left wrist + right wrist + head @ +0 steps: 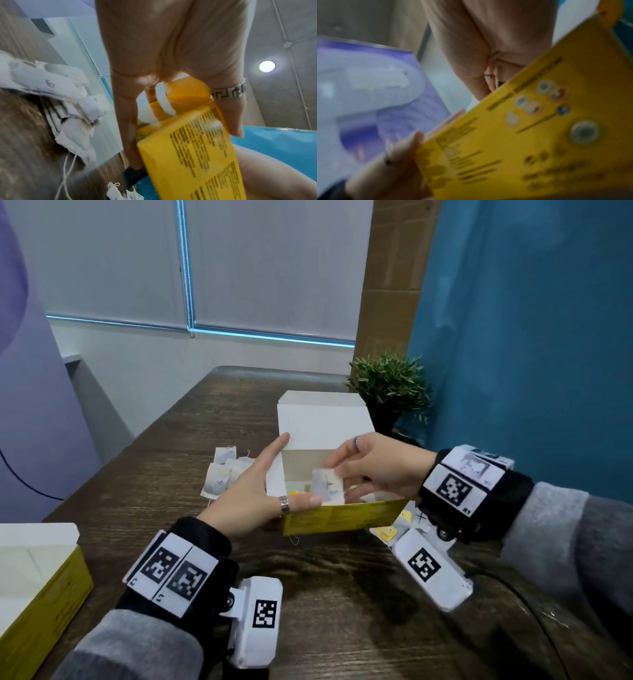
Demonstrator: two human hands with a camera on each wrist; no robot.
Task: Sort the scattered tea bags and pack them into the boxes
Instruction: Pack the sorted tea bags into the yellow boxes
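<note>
Yellow box standing open on the wooden worktop, left hand gripping its left end, right hand pinching a tea bag over its opening, loose tea bags lying just left of it.

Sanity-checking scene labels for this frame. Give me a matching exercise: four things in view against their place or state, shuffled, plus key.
1. single tea bag
2. tea bag pile
3. open yellow box
4. potted plant

A. behind the box, far right
B. held at its corner by the left hand
C. loose on the table, left of the box
D. pinched by the right hand over the box

Pairs: 1-D, 2-C, 3-B, 4-A
</note>
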